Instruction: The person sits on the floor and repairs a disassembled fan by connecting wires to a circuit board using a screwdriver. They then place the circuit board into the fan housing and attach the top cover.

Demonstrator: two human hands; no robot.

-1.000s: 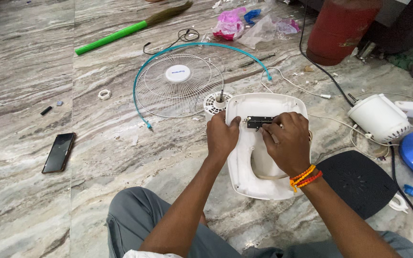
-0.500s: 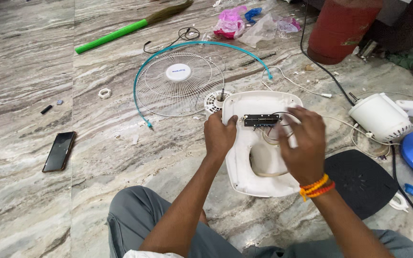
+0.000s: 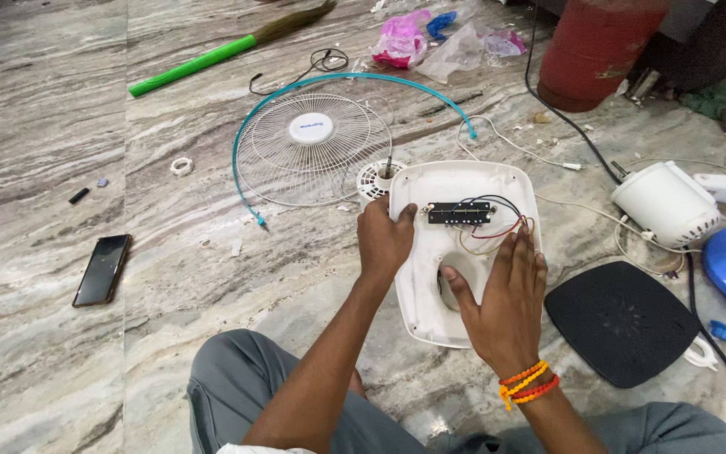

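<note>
Your left hand (image 3: 384, 240) grips the left edge of the white, rounded-rectangular plastic fan base shell (image 3: 451, 181), fingers curled over its rim and holding it. Your right hand (image 3: 502, 298) lies flat on the shell's right inner side, fingers spread wide and straight, holding nothing; the fingertips (image 3: 518, 244) rest just below the loose red, yellow and black wires (image 3: 497, 227).

The shell lies hollow side up on the marble floor (image 3: 44, 168), directly in front of your knees. Its long axis runs away from you, tilted slightly left, with the broad end far and the narrower end near you. Across the far half of the shell sits a black rectangular switch strip (image 3: 460, 213), lying crosswise to that axis, wires leaving its right end.

Judging by the grip, steadiness matters most: keep the left hand pinning the rim so the shell cannot rock, and press with the flat of the right rather than dragging across the wires, which look thin and easy to snag.

Beyond the shell's far left corner lies a round white wire fan guard with a teal rim (image 3: 313, 147); to the shell's right, a black rounded plate (image 3: 623, 319).
</note>
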